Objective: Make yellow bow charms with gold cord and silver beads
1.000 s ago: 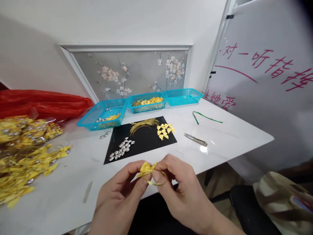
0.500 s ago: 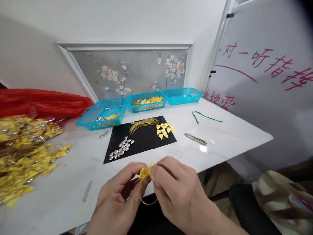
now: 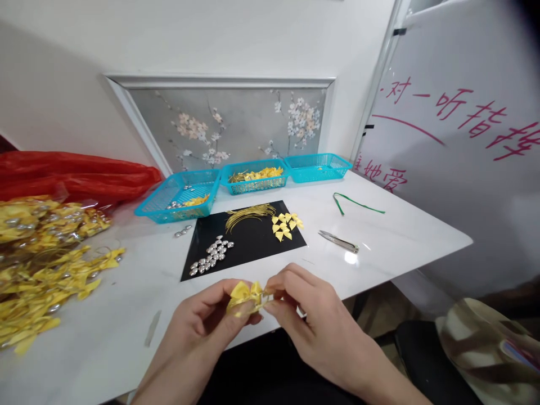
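Just beyond the table's front edge, my left hand point(image 3: 215, 323) pinches a yellow ribbon bow point(image 3: 241, 293) between thumb and fingers. My right hand point(image 3: 301, 320) is closed at the bow's right side, thumb and fingertips pinching what looks like the gold cord joined to it. The fingers partly cover the cord, and a small pale glint shows between them. Beyond my hands, a black mat point(image 3: 248, 247) carries silver beads point(image 3: 211, 256), a bundle of gold cords point(image 3: 248, 214) and small yellow bows point(image 3: 284, 225).
Blue baskets point(image 3: 179, 211) line the back, by the wall. Thread snips point(image 3: 340, 242) and a green tie point(image 3: 358, 203) lie to the right. Finished-looking yellow bow pieces point(image 3: 54, 287) are heaped at left beside red mesh fabric point(image 3: 76, 174). A whiteboard point(image 3: 455, 169) stands at right.
The bow has tilted and shifted slightly left, showing more of its face. My right fingers have opened out from over it to its right end. The hanging cord loop no longer shows.
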A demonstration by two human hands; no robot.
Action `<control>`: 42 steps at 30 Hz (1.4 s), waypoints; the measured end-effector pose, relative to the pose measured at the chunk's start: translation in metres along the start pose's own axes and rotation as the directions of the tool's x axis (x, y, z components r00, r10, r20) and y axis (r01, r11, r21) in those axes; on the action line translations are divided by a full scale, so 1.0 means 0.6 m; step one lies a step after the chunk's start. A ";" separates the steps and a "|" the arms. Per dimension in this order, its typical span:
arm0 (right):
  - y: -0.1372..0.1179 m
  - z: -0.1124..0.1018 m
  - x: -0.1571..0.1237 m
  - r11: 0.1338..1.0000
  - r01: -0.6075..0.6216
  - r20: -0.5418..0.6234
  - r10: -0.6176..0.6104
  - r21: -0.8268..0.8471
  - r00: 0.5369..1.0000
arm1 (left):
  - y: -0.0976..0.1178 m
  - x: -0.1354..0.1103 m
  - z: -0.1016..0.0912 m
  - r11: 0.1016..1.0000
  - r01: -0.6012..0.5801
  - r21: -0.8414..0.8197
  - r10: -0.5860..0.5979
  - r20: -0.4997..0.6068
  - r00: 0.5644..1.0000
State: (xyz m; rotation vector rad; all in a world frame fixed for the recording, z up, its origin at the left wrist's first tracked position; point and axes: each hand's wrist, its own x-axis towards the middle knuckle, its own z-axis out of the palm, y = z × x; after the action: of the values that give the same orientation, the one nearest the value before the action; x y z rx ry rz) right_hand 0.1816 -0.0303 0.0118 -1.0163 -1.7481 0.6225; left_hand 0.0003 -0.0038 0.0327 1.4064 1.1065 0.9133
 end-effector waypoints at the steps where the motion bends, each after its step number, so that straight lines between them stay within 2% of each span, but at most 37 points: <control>1: 0.001 -0.004 -0.001 1.000 -0.026 -0.010 0.026 0.002 1.000 | 0.001 -0.001 0.001 1.000 0.011 -0.020 -0.012 -0.023 1.000; 5: 0.005 -0.015 -0.003 0.993 -0.112 -0.116 0.109 -0.027 0.987 | 0.009 -0.006 0.008 0.998 0.023 -0.057 -0.027 -0.074 0.997; 7: 0.004 -0.016 -0.003 0.992 -0.125 -0.128 0.128 0.031 0.984 | 0.013 -0.008 0.012 0.998 0.021 -0.062 -0.026 -0.081 0.996; 10: 0.001 -0.014 0.000 0.955 -0.176 -0.040 0.191 0.237 0.981 | 0.012 -0.008 0.014 0.999 0.000 -0.051 -0.004 -0.067 0.998; 14: -0.003 -0.004 0.009 0.806 -0.321 0.131 0.296 0.497 0.946 | 0.006 -0.005 0.010 0.999 -0.030 0.011 0.030 -0.067 0.997; 19: -0.002 0.004 0.018 0.727 -0.384 0.154 0.364 0.569 0.918 | 0.002 -0.010 0.006 1.000 0.021 -0.008 -0.022 -0.059 0.998; 23: 0.001 0.003 0.019 0.715 -0.362 0.136 0.354 0.598 0.925 | 0.008 -0.019 0.018 0.987 0.067 -0.148 -0.089 -0.152 0.984; 26: 0.001 0.000 0.019 0.722 -0.348 0.146 0.329 0.598 0.933 | 0.009 -0.022 0.023 0.980 0.078 -0.182 -0.112 -0.186 0.976; 27: 0.001 0.000 0.018 0.751 -0.334 0.134 0.316 0.570 0.939 | 0.008 -0.022 0.022 0.981 0.081 -0.178 -0.117 -0.199 0.973; 29: 0.000 -0.001 0.015 0.866 -0.246 0.060 0.245 0.435 0.968 | 0.005 -0.020 0.017 0.980 0.094 -0.173 -0.131 -0.219 0.967; 31: 0.001 0.001 0.009 0.974 -0.085 -0.056 0.098 0.212 0.994 | 0.001 -0.019 0.009 0.976 0.104 -0.190 -0.143 -0.204 0.968; 32: 0.002 0.003 0.006 0.995 0.000 -0.110 0.011 0.098 0.994 | -0.001 -0.019 0.005 0.973 0.104 -0.204 -0.143 -0.188 0.972; 35: 0.007 0.009 -0.002 0.972 0.176 -0.214 -0.207 -0.154 0.955 | -0.008 -0.024 -0.003 0.967 0.080 -0.242 -0.126 -0.184 0.975; 37: 0.009 0.013 -0.006 0.925 0.256 -0.232 -0.324 -0.281 0.917 | -0.011 -0.029 -0.001 0.959 0.080 -0.270 -0.134 -0.186 0.973; 39: 0.009 0.015 -0.009 0.863 0.331 -0.210 -0.430 -0.382 0.878 | -0.011 -0.032 0.005 0.949 0.095 -0.299 -0.146 -0.156 0.977; 42: 0.004 0.017 -0.011 0.790 0.402 -0.142 -0.513 -0.462 0.846 | -0.007 -0.032 0.017 0.938 0.110 -0.328 -0.147 -0.091 0.985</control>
State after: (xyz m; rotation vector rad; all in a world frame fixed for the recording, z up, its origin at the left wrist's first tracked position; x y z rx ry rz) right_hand 0.1739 -0.0344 0.0025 -0.8465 -1.8323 -0.2093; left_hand 0.0043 -0.0253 0.0284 1.0127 1.0654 1.0372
